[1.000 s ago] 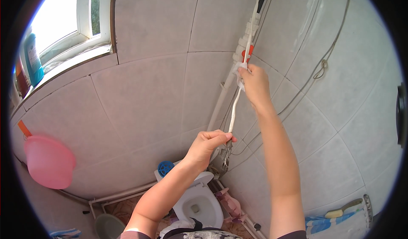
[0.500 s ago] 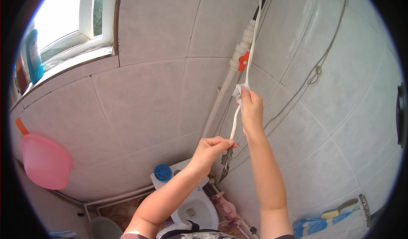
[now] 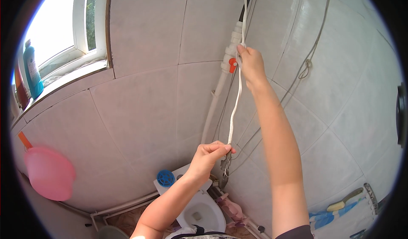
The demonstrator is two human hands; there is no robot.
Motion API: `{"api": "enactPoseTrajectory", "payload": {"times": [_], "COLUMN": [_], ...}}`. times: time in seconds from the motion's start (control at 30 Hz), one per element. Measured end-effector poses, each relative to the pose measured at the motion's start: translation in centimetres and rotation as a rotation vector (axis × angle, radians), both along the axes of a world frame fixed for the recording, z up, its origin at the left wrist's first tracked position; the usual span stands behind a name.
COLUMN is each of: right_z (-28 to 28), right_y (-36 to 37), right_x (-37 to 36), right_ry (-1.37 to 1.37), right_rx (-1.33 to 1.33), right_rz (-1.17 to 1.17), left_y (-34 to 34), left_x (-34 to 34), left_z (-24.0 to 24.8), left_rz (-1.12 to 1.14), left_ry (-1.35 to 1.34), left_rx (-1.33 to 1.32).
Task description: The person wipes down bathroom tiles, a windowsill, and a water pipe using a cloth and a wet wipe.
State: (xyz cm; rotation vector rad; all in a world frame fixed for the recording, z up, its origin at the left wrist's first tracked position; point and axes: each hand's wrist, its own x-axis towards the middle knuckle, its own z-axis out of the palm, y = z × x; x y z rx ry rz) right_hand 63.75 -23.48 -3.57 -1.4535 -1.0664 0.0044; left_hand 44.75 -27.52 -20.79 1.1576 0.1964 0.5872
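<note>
A white cord (image 3: 235, 107) hangs from above, in front of the tiled wall. My left hand (image 3: 205, 161) pinches its lower end between thumb and fingers. Below those fingertips dangles a grey, ragged, frayed tip (image 3: 225, 171). Higher up, beside the red-handled valve (image 3: 232, 65), my right hand (image 3: 252, 68) is closed round the cord. A bit of thin white cloth or tissue (image 3: 239, 59) shows at its fingers, mostly hidden by the hand. Between my two hands the cord runs nearly straight, slightly wavy.
A white pipe (image 3: 216, 98) climbs the wall behind the cord. Looped thin grey wire (image 3: 305, 69) hangs to the right. Below stands a toilet (image 3: 202, 209) with a blue round strainer (image 3: 165, 178) on its tank. A pink basin (image 3: 49, 173) hangs left; bottles (image 3: 32, 71) stand on the windowsill.
My right hand has slid up the cord with the white cloth, to about the valve's height. My left hand keeps its pinch on the lower end. The view has shifted slightly.
</note>
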Motion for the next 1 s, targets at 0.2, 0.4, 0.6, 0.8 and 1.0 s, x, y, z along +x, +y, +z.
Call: {"api": "enactPoseTrajectory", "payload": {"times": [0.2, 0.4, 0.6, 0.8, 1.0], "right_z": [4.5, 0.1, -5.8, -9.3, -11.0], "right_y": [1.3, -0.5, -2.8, -5.9, -8.5], "right_x": [1.3, -0.8, -2.3, -3.6, -4.7], "right_ry": [0.335, 0.366, 0.388, 0.515, 0.620], "right_rx": [0.107, 0.007, 0.058, 0.029, 0.080], "right_rz": [0.156, 0.266, 0.272, 0.415, 0.496], "left_y": [-0.1, 0.4, 0.0, 0.0, -0.1], "left_x": [-0.3, -1.1, -1.0, -0.3, -0.2], "left_z": [0.4, -0.1, -0.1, -0.1, 0.5], "left_rz": [-0.069, -0.023, -0.003, -0.021, -0.115], "left_ry": [-0.002, -0.017, -0.022, -0.007, 0.081], "left_rx": [0.022, -0.003, 0.011, -0.038, 0.119]}}
